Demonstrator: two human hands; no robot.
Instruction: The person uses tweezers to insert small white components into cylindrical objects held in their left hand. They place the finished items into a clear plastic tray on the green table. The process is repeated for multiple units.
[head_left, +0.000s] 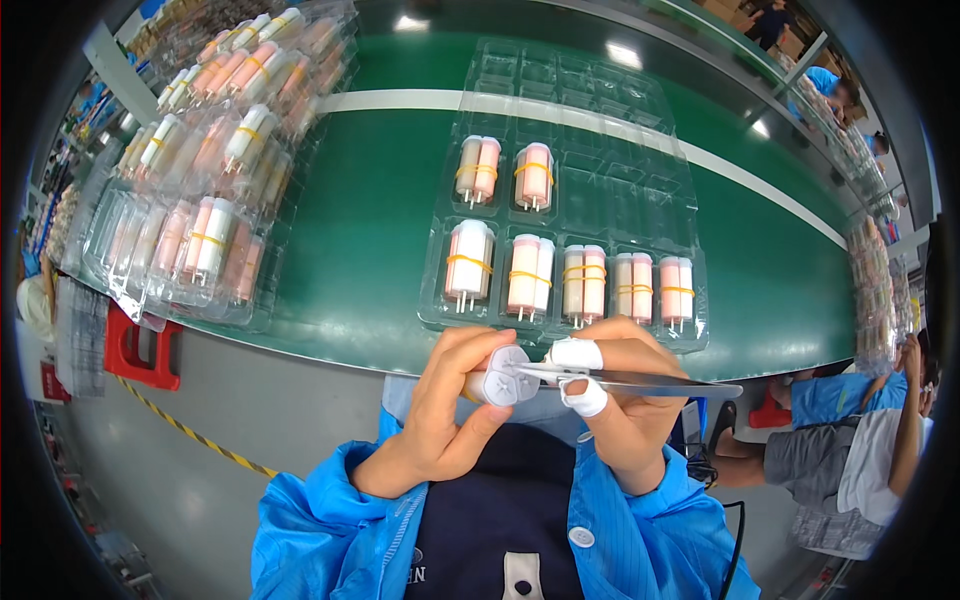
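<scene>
My left hand (440, 405) is closed around a bundle of whitish cylinders (506, 380), its end caps turned toward my right hand. White tape wraps fingers of my right hand (635, 360), which grips silver tweezers (690, 385). The tweezers' pointed tips reach the end of the bundle; whether they touch or grip a part there is too small to tell. Just beyond both hands lies a clear plastic tray (625, 205) with compartments. Its near rows hold several pink and white cylinder bundles (527, 275) with yellow bands and metal prongs; the far compartments have none.
Stacked clear trays (130, 235) full of similar bundles rise at the left of the green work surface (370, 200). A white stripe (400, 99) crosses it. Below left is a red plastic stool (140, 350). At the right, another person (850, 440) is beside more stacked trays (870, 290).
</scene>
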